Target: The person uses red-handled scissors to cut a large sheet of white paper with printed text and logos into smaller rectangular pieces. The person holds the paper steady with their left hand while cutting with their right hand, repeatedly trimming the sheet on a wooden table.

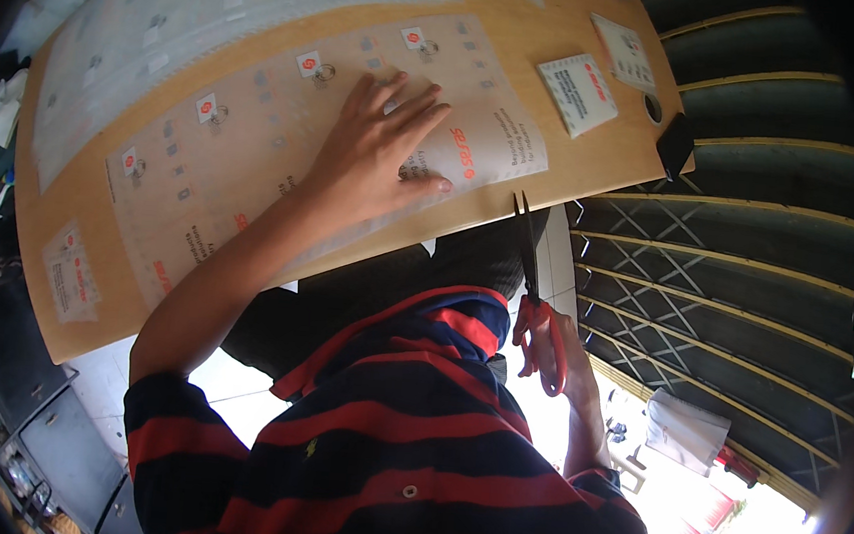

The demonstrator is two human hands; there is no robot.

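My left hand (381, 148) lies flat with its fingers spread on a translucent printed sheet (257, 138). The sheet has rows of small red-and-white labels and red and dark lettering. It rests on the wooden tabletop (527, 14), close to the near edge. In my right hand (554, 339) is a pair of scissors (530, 255) with red handles and dark blades. The blades point up and are slightly apart. Their tips are near the table's edge, to the right of the sheet and not on it.
A small stack of printed pieces (576, 95) lies at the table's right, with another piece (626, 54) beyond. One more piece (72, 274) is at the left corner. A larger whitish sheet (189, 37) covers the far side. A dark slatted shutter (745, 182) rises on the right.
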